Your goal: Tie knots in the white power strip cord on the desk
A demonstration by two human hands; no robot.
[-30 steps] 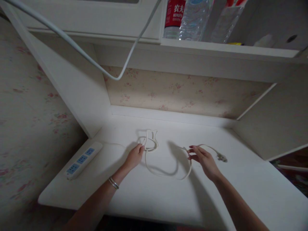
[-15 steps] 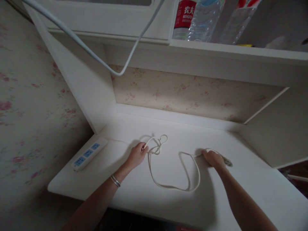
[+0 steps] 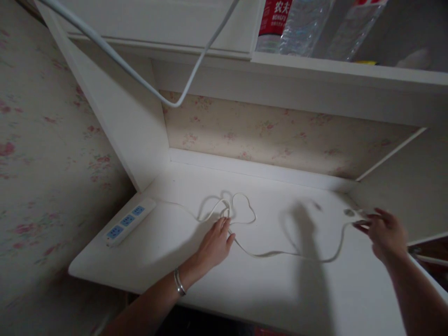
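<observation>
A white power strip (image 3: 129,223) with blue socket faces lies at the left of the desk. From its far end a thin white power cord (image 3: 271,254) runs into a small loose tangle mid-desk, then on to the right. My left hand (image 3: 216,241) lies over the near side of that tangle, fingers stretched out and touching the cord, thumb apart. At the right, my right hand (image 3: 387,233) is raised above the desk, fingers closed on the cord's plug end. The plug (image 3: 353,213) is pale and blurred, sticking out leftward from the fingertips.
A thick white cable (image 3: 140,81) hangs in a bend in front of the upper cabinet. Plastic bottles (image 3: 304,28) stand on the shelf (image 3: 332,65) above. The white desk (image 3: 196,289) has a panel (image 3: 115,107) at its left and a low back ledge (image 3: 245,163).
My right hand has lifted the plug end up and to the right, drawing the cord's slack loop straighter. My left hand has moved slightly right and its fingers have opened onto the tangle.
</observation>
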